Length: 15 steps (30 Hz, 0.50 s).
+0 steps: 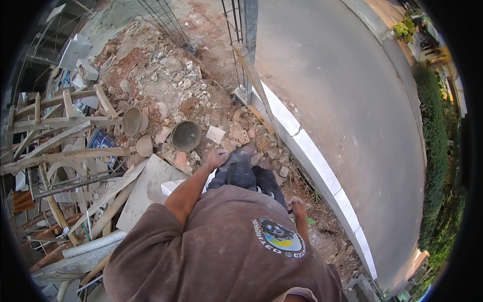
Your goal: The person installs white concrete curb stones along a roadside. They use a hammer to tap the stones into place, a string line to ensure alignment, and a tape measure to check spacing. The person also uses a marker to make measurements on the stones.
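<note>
My left hand (216, 158) rests beside my knee, against the dark trousers (238, 168). Its fingers are loosely curled, and I see nothing in them. Out past my right side, my right hand (297, 206) is closed, with thumb and fingers drawn together; whatever it may hold is too small to make out. Ahead of my left hand sits a round mortar bucket (186, 136), dark inside. A second bucket (135, 122) leans to its left. Broken tile pieces (215, 134) and a brick chunk (238, 134) lie in front of my feet.
A low wall of white blocks (322, 160) curves along my right, with a paved road (347, 100) beyond. A post (249, 40) and rebar cage stand ahead. Rubble (171, 75) covers the ground. Timber (65, 156), a blue pail (102, 143) and a grey board (151, 189) crowd the left.
</note>
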{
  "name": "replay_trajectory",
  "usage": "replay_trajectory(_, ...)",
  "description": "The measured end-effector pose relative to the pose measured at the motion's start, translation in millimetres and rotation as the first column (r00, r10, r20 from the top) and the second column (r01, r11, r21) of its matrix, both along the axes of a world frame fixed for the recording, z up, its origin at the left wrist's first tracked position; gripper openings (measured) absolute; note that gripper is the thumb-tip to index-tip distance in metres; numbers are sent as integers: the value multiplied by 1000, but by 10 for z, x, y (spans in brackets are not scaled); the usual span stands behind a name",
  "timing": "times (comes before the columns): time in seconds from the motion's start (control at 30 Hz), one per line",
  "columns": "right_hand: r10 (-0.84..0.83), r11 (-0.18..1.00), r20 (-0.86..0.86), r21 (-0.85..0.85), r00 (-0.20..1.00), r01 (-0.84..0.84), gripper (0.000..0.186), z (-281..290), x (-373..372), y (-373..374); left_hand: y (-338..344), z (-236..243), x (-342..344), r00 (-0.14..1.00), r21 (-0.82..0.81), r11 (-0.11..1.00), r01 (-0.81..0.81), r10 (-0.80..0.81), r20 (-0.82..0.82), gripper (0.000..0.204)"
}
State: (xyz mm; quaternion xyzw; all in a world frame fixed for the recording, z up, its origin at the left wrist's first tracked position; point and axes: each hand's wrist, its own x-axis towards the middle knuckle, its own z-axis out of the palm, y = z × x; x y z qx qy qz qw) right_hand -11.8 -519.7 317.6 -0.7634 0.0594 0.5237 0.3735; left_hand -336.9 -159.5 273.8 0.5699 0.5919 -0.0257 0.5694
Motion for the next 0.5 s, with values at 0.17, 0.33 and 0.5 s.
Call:
replay_trajectory(0.17,152,986,-63,-61,986,-155,18,-406,298,-64,-435,236,-119,983,-21,988,-150,151,108,34)
replay_trajectory(0.33,310,940,-131,-103,942,-324,24,-334,266,325,-510,541,-144,947,132,952,-277,248,204,35)
replay_trajectory(0.5,497,856,-150,-80,855,-511,22,-572,56,1012,-394,562,-141,879,69,896,-439,412,241,35)
